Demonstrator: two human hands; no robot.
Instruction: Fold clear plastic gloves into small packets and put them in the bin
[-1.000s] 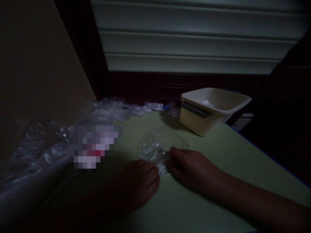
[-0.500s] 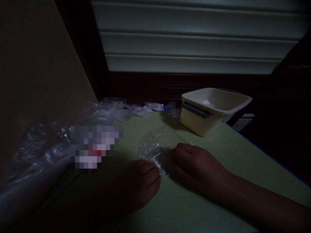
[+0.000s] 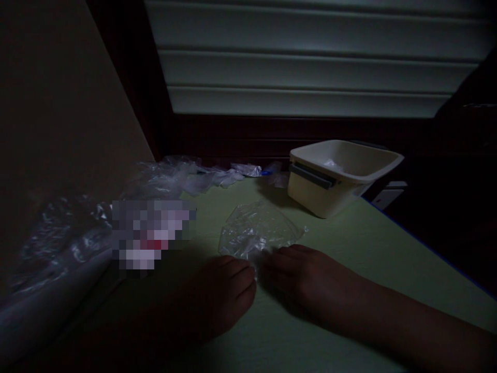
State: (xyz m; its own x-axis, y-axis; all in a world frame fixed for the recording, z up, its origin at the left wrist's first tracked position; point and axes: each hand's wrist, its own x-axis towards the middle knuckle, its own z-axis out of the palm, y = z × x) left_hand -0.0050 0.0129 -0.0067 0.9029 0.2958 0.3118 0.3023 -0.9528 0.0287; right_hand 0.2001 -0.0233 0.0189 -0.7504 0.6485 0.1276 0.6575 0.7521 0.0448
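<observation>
Peering through the dim light, we see a clear plastic bag (image 3: 258, 223) lying crumpled in the middle of the green tabletop (image 3: 368, 259), its near edge partly covered by our two hands. Our left hand (image 3: 231, 290) curls at the bag's near left edge, its fingertips tucked out of sight, so we cannot tell whether they pinch the film. Our right hand (image 3: 301, 274) lies palm down at the near right edge, fingers close together, their tips lost in shadow; its grip is unclear too. On the far right stands a cream bin (image 3: 324, 199) with a dark handle, a pale, indistinct scrap inside. Crumpled plastic (image 3: 166, 178) spreads along the far left, near a small blue piece (image 3: 266, 172). A pixelated patch hides the item at left, and darkness swallows our left forearm.
</observation>
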